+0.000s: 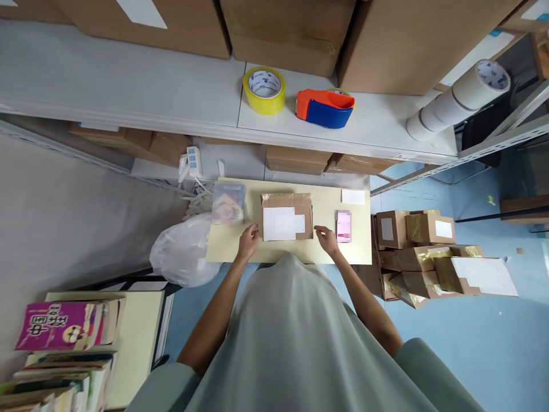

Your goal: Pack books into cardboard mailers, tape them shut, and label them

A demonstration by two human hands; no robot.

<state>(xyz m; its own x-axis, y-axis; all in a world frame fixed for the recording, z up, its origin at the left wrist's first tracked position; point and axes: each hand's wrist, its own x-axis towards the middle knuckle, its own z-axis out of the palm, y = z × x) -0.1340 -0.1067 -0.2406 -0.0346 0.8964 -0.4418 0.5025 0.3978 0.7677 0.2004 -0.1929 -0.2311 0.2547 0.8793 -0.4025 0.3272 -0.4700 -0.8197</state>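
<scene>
A flat cardboard box [308, 230] lies on the cream table, with brown tape along its far edge and white paper labels [278, 224] on its top. My left hand [248, 242] is just left of the box, fingers loosely bent and apart from it. On the opposite side, my right hand [327, 240] points its fingers toward the box's right edge, with a narrow gap between. Neither hand shows anything in it. A phone with a lit pink screen [343, 226] lies right of my right hand. Beyond my left hand is a clear plastic packet [228, 203].
A shelf [171, 86] above the table [360, 252] bears yellow tape [264, 91], a red-and-blue tape dispenser [325, 109], white rolls [458, 100] and large cartons. Stacked parcels [422, 252] stand right. A white plastic bag [186, 249] and books [64, 326] are left.
</scene>
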